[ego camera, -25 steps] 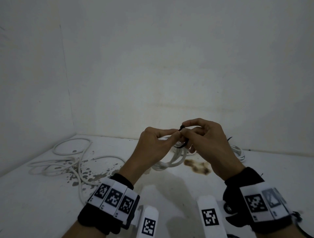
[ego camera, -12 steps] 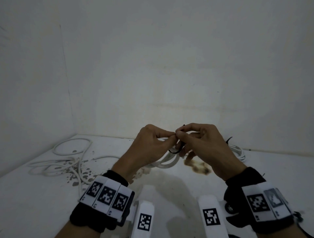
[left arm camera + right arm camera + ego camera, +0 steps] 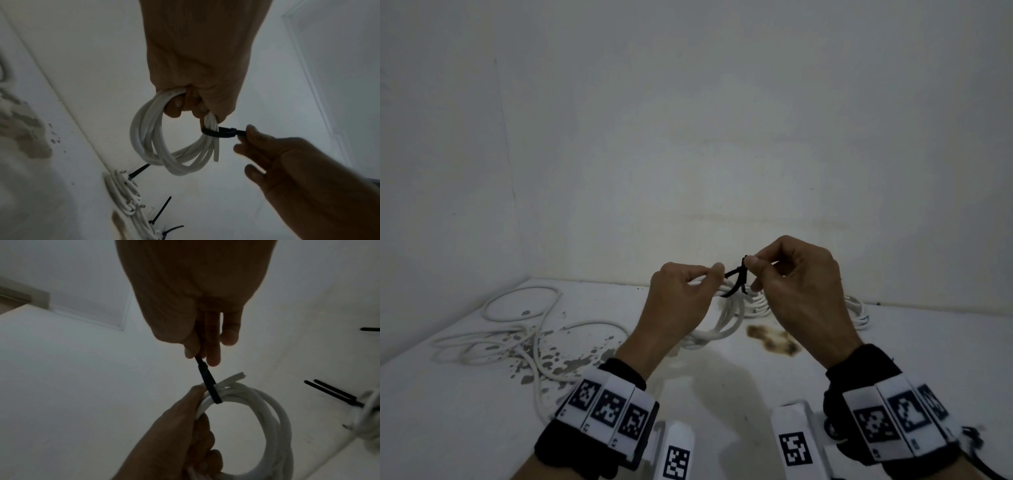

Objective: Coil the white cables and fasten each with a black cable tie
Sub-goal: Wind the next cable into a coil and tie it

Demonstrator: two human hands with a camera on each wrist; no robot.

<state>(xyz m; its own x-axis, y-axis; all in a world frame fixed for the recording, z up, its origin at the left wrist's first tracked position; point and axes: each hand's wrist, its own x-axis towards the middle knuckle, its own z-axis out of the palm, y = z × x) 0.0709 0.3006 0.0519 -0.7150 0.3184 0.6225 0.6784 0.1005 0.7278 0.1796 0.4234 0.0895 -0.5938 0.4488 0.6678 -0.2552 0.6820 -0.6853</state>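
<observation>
My left hand (image 3: 681, 291) grips a coiled white cable (image 3: 156, 146) by its top, held up above the table; the same coiled cable (image 3: 267, 410) hangs as a loop in the right wrist view. A black cable tie (image 3: 738, 279) is looped round the bundle just below my left fingers (image 3: 179, 105). My right hand (image 3: 791, 274) pinches the tie's free end (image 3: 202, 368) between thumb and fingers, a short way to the right of the coil. The cable tie (image 3: 218, 132) wraps the strands loosely.
Loose white cables (image 3: 517, 335) sprawl on the stained white table (image 3: 465, 411) at the left. Several tied coils (image 3: 127, 194) with black tie tails (image 3: 162, 209) lie by the back wall, behind my hands. A brown stain (image 3: 774, 339) marks the table centre.
My hands have drawn apart a little, the right one rising and moving right with the tie's end, so the black tie now shows stretched between them.
</observation>
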